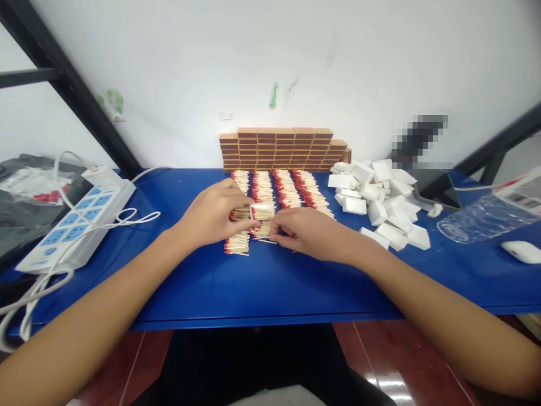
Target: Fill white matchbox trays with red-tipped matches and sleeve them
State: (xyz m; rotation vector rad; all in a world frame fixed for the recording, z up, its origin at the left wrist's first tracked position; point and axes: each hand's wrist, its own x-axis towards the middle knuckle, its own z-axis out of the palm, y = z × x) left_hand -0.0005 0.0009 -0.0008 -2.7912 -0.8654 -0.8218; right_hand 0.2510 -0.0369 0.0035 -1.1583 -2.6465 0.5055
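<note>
The left hand (217, 211) grips a small white tray (262, 206) at its 9 o'clock end, fingers above and thumb below. The tray, with red-tipped matches in it, sits over the 2nd of 4 rows of loose matches (288, 189), counted from 9 o'clock. The right hand (310, 234) is at the tray's 4 o'clock side, its fingers curled; whether they grip anything I cannot tell. On the blue surface (253, 287), brown matchboxes (283, 149) stand stacked at 12 o'clock from the tray, a heap of white trays (386, 192) lies at 3 o'clock, and a power strip (78, 225) at 9 o'clock.
</note>
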